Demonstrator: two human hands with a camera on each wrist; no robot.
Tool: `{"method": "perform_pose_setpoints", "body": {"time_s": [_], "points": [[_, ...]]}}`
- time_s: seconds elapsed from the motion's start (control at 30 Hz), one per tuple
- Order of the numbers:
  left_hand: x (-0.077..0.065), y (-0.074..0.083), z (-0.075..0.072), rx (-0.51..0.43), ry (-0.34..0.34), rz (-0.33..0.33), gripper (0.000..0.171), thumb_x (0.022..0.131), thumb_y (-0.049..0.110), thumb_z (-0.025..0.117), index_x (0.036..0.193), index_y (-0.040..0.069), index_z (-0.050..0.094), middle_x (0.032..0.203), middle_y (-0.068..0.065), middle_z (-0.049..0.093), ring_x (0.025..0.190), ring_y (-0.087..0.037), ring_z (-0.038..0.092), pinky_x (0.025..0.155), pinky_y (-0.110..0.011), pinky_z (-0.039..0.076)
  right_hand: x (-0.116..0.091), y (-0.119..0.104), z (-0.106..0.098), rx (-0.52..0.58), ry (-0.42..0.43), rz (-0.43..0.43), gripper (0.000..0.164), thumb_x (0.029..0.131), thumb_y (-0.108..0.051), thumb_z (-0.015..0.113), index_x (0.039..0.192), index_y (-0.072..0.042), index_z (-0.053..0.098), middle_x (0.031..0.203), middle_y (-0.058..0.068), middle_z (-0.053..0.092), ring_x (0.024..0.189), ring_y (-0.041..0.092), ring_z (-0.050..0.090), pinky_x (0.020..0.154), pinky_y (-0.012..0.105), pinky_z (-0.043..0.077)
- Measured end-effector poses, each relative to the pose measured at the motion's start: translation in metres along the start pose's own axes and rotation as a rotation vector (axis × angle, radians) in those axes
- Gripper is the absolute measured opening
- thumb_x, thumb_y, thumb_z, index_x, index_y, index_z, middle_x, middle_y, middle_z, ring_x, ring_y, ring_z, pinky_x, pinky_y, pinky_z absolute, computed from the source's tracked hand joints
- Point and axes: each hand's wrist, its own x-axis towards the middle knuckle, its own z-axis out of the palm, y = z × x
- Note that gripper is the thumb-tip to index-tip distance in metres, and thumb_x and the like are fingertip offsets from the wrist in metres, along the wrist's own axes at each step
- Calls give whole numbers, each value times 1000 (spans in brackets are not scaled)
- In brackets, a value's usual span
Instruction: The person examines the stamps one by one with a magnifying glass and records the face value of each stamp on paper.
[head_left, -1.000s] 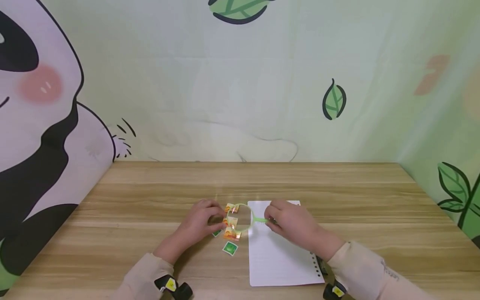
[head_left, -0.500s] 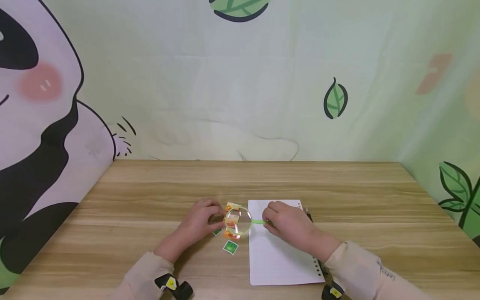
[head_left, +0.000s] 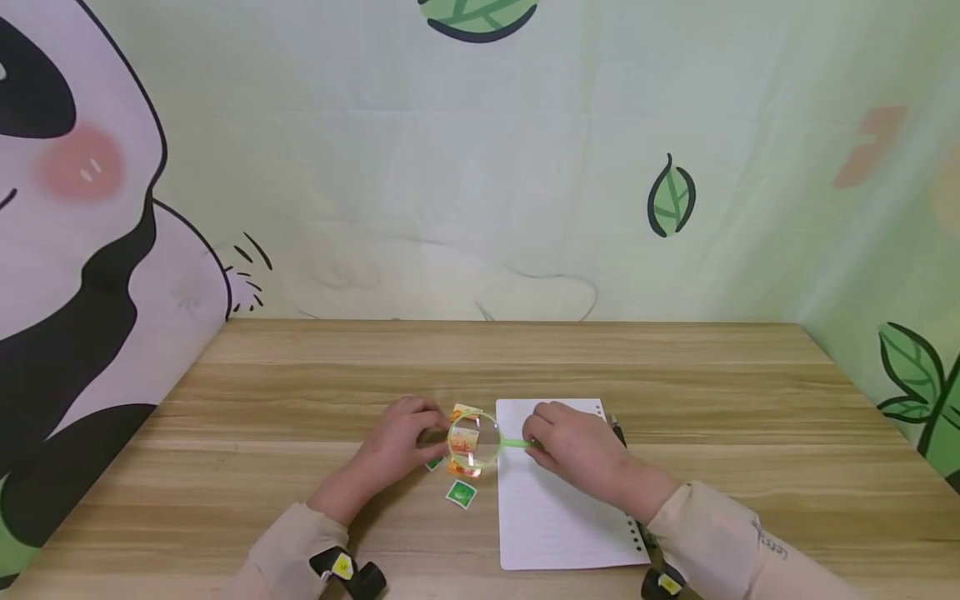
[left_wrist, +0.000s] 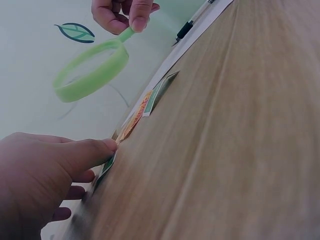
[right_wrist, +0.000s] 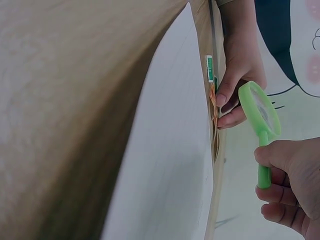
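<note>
The magnifier (left_wrist: 100, 77) is up over the orange cards (head_left: 465, 471), just left of the paper (head_left: 562, 525), and does not touch the table (head_left: 360, 358). The right hand (head_left: 573, 446) pinches its green handle between thumb and fingers. A second ago the ring looked tipped; now it looks rounder and has moved a tiny bit left and nearer, with the middle orange card showing through it. The right hand went a little left with it, so the far end of the pen (head_left: 617, 429) now shows at the paper's right side. The left hand (head_left: 397, 440) has not moved. Its thumb and first finger are spread apart at the left edge of the orange cards, and the thumb tip looks like it is touching them. The other fingers are a bit bent. The cards lie in a row from near to far, as before. One green card (head_left: 461, 494) lies near them, and another peeks out by the left thumb. Behind is a wall (head_left: 487, 167) with a big panda (head_left: 180, 283).
</note>
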Motion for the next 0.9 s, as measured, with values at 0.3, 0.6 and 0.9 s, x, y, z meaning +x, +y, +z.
{"method": "perform_pose_setpoints", "body": {"time_s": [0.3, 0.6, 0.9], "points": [[1, 1, 0, -17, -37, -32, 23, 80, 26, 77, 96, 11, 71, 106, -5, 66, 104, -25, 58, 93, -44, 47, 1, 1, -5, 35, -20, 29, 12, 82, -17, 75, 84, -13, 64, 81, -4, 60, 72, 6, 56, 58, 17, 49], [2, 3, -2, -46, -31, -59, 22, 82, 28, 75, 100, 15, 72, 106, -3, 65, 101, -23, 59, 88, -41, 49, 0, 8, -14, 228, -33, 163, 10, 83, -15, 72, 82, -13, 63, 76, -6, 61, 69, 6, 55, 59, 16, 45], [4, 13, -7, -97, -16, -114, 27, 81, 24, 76, 106, 14, 70, 111, -6, 64, 103, -25, 60, 89, -42, 51, -5, 19, -32, 419, -55, 324, 8, 85, -9, 69, 82, -11, 62, 75, -5, 60, 69, 4, 51, 59, 16, 44]]}}
